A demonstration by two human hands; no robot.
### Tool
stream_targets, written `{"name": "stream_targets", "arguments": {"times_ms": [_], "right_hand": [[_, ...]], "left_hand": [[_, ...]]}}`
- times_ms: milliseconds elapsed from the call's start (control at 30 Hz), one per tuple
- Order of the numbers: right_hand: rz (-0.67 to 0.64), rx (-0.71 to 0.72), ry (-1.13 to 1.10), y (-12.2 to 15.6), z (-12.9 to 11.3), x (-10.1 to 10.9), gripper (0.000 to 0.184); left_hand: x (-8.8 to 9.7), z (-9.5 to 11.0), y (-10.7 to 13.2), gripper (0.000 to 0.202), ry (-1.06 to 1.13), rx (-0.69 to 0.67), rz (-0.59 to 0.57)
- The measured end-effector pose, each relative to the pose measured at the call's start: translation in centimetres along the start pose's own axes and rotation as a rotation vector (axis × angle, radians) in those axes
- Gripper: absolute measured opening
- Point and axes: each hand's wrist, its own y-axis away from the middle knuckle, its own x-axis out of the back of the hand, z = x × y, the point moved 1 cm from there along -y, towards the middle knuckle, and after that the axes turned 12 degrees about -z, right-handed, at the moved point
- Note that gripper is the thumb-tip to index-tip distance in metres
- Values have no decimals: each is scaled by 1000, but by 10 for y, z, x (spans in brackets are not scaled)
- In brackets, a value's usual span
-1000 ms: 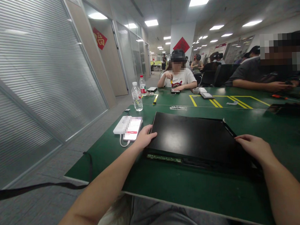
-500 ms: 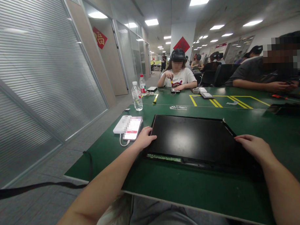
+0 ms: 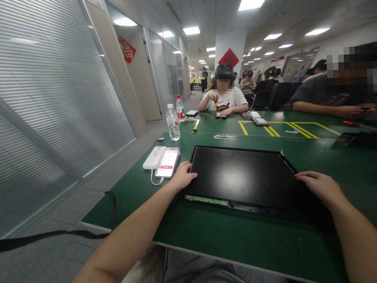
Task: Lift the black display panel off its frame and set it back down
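Note:
A black LCD screen panel point(image 3: 239, 172) lies face up on the green table in front of me. Along its near edge shows a strip of green circuit board point(image 3: 206, 200), beside a dark frame edge. My left hand point(image 3: 184, 176) grips the panel's left edge, thumb on top and the other fingers at the side. At the right edge, my right hand point(image 3: 320, 184) pinches the border between thumb and fingers. The fingertips beneath the panel are hidden on both sides.
Left of the panel lie a white power bank point(image 3: 153, 158) and a cabled phone point(image 3: 167, 163). Water bottles point(image 3: 173, 123) stand behind them. Metal strips point(image 3: 224, 137) lie beyond the panel. A person point(image 3: 225, 94) works across the green table point(image 3: 241, 238); another person point(image 3: 326, 95) sits at the right.
Both hands keep their hold on the panel's edges, with no clear movement of it. The whole view has shifted very slightly downward in the picture.

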Motion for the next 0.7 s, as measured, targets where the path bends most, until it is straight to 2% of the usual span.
{"name": "stream_targets", "arguments": {"times_ms": [700], "right_hand": [[-4, 28, 6, -1, -1, -1, 24]], "left_hand": [[-6, -12, -8, 50, -28, 1, -10]]}}
